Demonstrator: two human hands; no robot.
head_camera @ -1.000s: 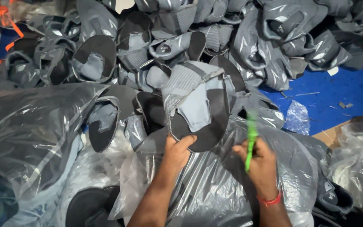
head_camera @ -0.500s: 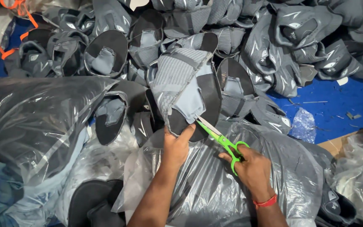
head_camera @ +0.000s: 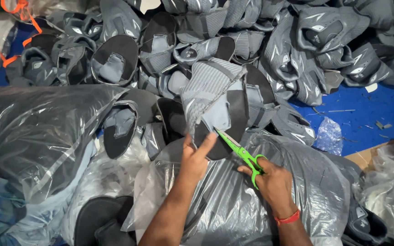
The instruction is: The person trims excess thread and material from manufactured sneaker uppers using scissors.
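1. A heap of grey shoe uppers (head_camera: 251, 41) filled the upper half of the view, piled loosely from the left edge to the right, many showing dark inner linings and pale grey tongues.
2. A large clear plastic bag (head_camera: 37, 132), stuffed with dark pieces, lay at the left, below the heap.
3. A second clear plastic bag (head_camera: 315, 196) spread under both forearms in the lower middle, crumpled and shiny.
4. A blue floor covering (head_camera: 365, 114) showed at the right, between the heap and the bags, with a small scrap of clear plastic (head_camera: 328, 135) lying on it.
5. One grey shoe upper (head_camera: 217, 100) stood raised above the second bag, in front of the heap, its knitted grey side turned up and its dark edge turned down toward the person.
6. The left hand (head_camera: 194, 157) gripped the lower dark edge of that upper, thumb and fingers pinched closed on it.
7. The right hand (head_camera: 272, 182) was closed around the handles of green scissors (head_camera: 242, 152), with a red band at the wrist.
8. The scissor blades pointed up and left, their tip touching the upper's lower edge just beside the left thumb; whether the blades were parted could not be told.
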